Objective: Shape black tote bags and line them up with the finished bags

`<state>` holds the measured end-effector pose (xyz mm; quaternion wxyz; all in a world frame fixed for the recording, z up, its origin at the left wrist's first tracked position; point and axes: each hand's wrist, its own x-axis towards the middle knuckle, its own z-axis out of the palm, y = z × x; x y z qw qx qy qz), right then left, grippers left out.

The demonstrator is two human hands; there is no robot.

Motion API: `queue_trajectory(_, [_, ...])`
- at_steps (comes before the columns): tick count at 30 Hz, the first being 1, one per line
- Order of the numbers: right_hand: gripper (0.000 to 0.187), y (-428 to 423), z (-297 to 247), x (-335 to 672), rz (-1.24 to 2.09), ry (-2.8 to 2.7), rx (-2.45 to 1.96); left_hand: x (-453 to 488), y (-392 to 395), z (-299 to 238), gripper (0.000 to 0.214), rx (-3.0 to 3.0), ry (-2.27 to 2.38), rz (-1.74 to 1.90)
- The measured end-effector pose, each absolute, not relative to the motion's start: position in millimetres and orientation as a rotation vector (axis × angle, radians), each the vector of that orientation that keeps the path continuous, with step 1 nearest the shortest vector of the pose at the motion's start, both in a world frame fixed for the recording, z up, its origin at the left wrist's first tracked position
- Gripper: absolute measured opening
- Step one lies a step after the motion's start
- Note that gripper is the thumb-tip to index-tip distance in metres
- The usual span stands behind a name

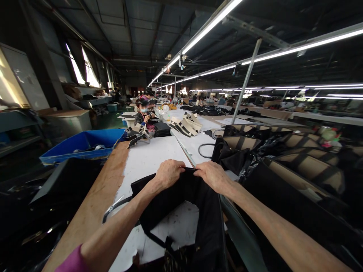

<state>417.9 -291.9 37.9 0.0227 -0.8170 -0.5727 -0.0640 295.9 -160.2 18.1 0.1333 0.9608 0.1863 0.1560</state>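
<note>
A black fabric bag point(198, 223) lies on the white worktable point(153, 155) in front of me, its mouth toward me. My left hand point(168, 173) is closed on the far edge of the bag. My right hand point(213, 176) grips the same edge just to the right, fingers curled over the fabric. Both forearms reach forward over the bag. A black strap hangs off the bag's left side.
Several black and tan bags point(289, 162) are piled along the right. Striped bags point(185, 126) lie further up the table. A blue bin point(82, 145) stands at the left. A seated person point(143, 115) works beyond the table's far end. A metal pole point(246, 81) rises at the right.
</note>
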Motion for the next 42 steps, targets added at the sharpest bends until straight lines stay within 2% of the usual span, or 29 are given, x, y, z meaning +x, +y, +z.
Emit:
queue_trajectory(8, [0.026,-279.8,41.4,406.7,-0.329,-1.836,-2.551,294.4,-170.2,21.5,0.029,2.873,0.663,0.459])
queue_trajectory(17, [0.029,-279.4,46.4,406.6,-0.178,-1.779,-2.553,294.7,-168.7,23.2,0.027,2.861,0.601,0.417])
queue_trajectory(23, [0.029,-279.0,44.3,407.2,-0.093,-1.743,-2.471,297.0,-158.3,23.6,0.027,2.820,0.380,0.497])
queue_trajectory(25, [0.024,-283.3,44.1,408.8,-0.034,-1.722,-2.439,297.8,-156.4,23.9,0.027,2.835,0.379,0.487])
queue_trajectory(28, [0.028,-294.2,44.4,411.7,0.028,-1.656,-2.438,298.2,-156.4,24.8,0.027,2.848,0.425,0.486])
queue_trajectory(32, [0.016,-304.4,43.2,414.5,0.064,-1.615,-2.432,298.6,-160.6,26.4,0.026,2.885,0.503,0.472])
queue_trajectory(42, [0.029,-297.7,41.2,420.2,-0.067,-1.634,-2.438,302.5,-167.2,27.1,0.026,2.904,0.610,0.444])
